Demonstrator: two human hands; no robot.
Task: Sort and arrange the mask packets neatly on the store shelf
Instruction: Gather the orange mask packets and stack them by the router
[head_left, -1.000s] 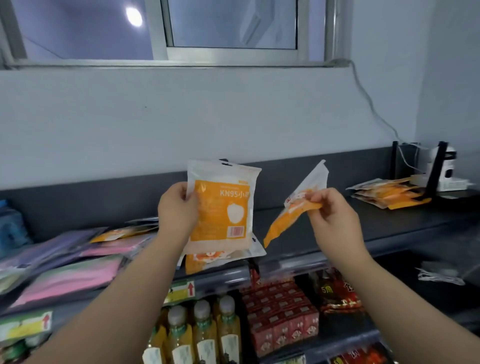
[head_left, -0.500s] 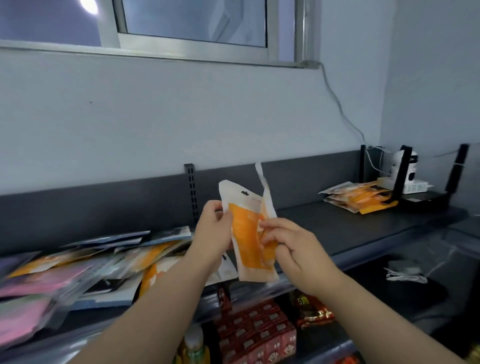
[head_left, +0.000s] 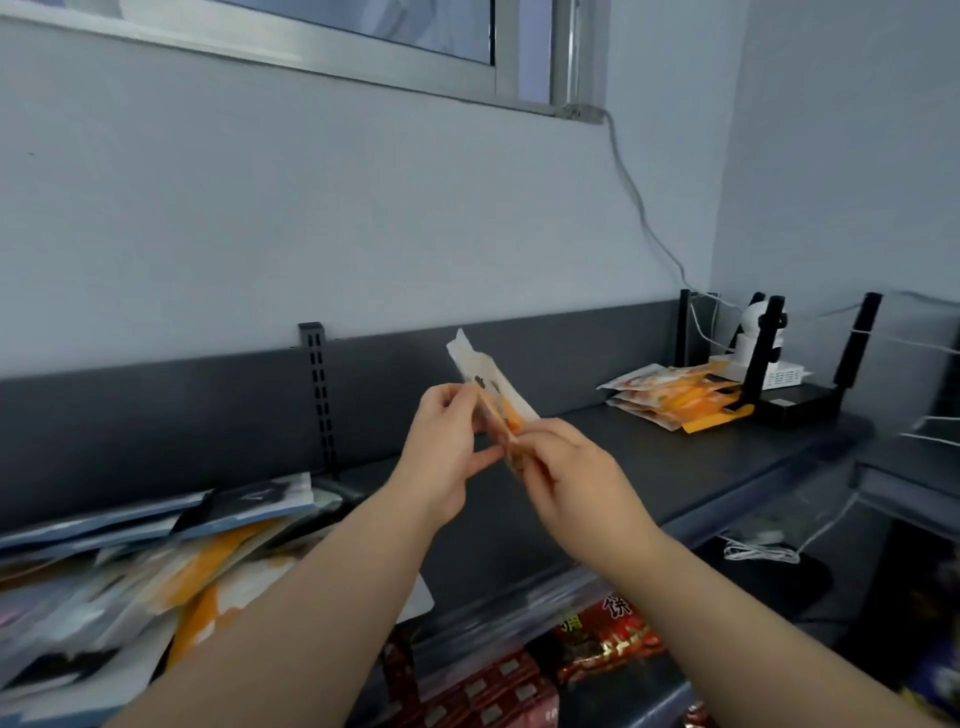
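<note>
Two orange mask packets (head_left: 493, 410), apart a second ago, are now pressed together edge-on above the dark shelf (head_left: 649, 452), pinched by left hand (head_left: 447, 441) and right hand (head_left: 566, 467), ready for the orange stack (head_left: 675, 397).

Held packets (head_left: 491, 400): seen edge-on and motion-blurred between both hands; their count and print cannot be read.
Left pile (head_left: 156, 561): smeared by blur, cut off by the frame's left edge, partly hidden behind the left forearm.
Lower shelf goods (head_left: 608, 639): red packs partly hidden by the arms, cropped at the bottom edge.
Window (head_left: 363, 31): cut off at the top.
</note>
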